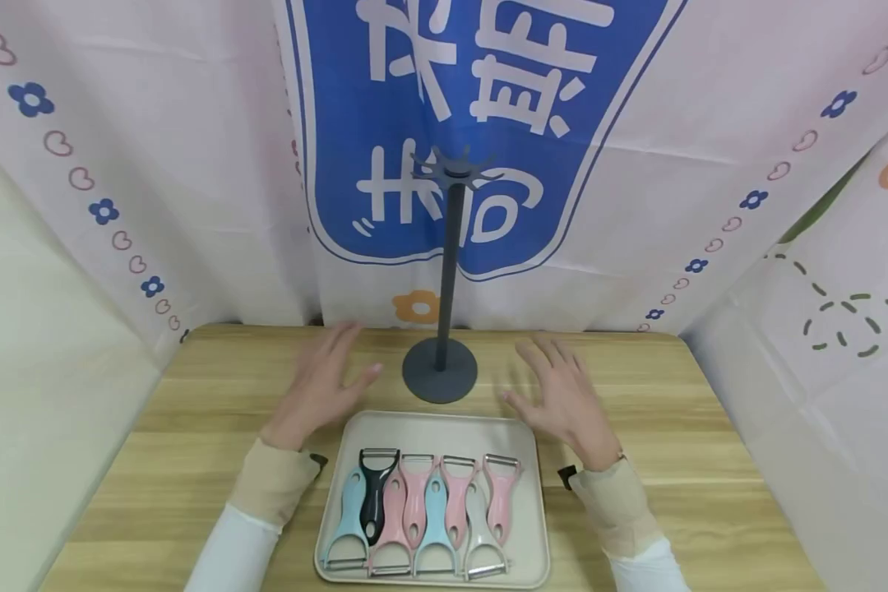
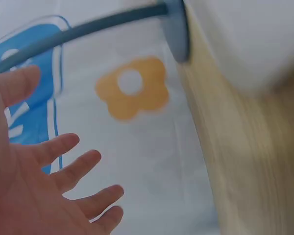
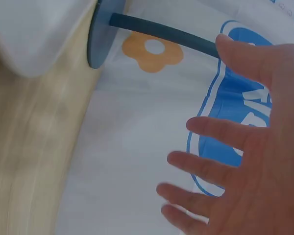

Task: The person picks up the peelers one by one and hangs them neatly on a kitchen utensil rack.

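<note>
My left hand [image 1: 321, 386] is left of the dark grey stand [image 1: 450, 271], fingers spread and holding nothing. On the stand's other side, my right hand [image 1: 566, 399] is likewise spread with nothing in it. The stand has a round base [image 1: 440, 385], a thin pole and a ring of hooks [image 1: 456, 167] on top, all bare. Between my forearms lies a beige tray [image 1: 444, 423] of peelers. Among them are a black peeler [image 1: 374, 493], a white peeler [image 1: 479, 518], blue peelers [image 1: 434, 510] and several pink ones [image 1: 501, 497]. Both wrist views show the open palms.
The wooden table [image 1: 178, 460] ends at a back edge behind the stand. A white curtain [image 1: 229, 164] with a blue printed panel [image 1: 444, 82] hangs there, and printed cloth [image 1: 821, 370] is on the right side. A pale wall surface [image 1: 37, 370] is at the left.
</note>
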Motion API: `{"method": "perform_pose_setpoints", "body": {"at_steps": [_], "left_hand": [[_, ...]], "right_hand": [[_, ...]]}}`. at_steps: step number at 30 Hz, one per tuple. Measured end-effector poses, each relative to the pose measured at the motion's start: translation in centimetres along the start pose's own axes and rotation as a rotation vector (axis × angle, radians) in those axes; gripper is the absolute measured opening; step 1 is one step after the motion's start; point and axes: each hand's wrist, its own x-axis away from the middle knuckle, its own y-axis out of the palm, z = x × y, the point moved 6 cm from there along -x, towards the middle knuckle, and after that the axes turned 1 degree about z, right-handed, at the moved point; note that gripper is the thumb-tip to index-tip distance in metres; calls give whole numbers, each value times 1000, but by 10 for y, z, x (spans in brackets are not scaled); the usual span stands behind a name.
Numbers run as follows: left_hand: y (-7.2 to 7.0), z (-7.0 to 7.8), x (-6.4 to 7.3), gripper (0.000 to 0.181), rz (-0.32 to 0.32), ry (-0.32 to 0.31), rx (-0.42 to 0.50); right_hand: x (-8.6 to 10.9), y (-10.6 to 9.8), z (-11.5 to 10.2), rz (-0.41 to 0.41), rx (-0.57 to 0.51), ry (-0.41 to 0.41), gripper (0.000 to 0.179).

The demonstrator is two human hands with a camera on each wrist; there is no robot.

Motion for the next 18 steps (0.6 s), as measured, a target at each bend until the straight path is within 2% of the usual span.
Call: {"method": "perform_pose_setpoints", "body": {"at_steps": [3, 6, 10, 14, 18], "left_hand": [[2, 10, -10, 70, -49, 0, 112], [4, 22, -20, 66, -87, -26, 226], [4, 38, -37, 61, -77, -21, 362], [9, 50, -55, 57, -66, 29, 501], [19, 57, -72, 57, -59, 38, 579]], "right_hand": [[8, -4, -4, 29, 8, -64, 74], [19, -8, -9, 40, 0, -112, 66], [29, -10, -16, 16, -61, -143, 56], [37, -9, -23, -20, -116, -161, 46], [44, -6, -33, -68, -129, -212, 35]]}}
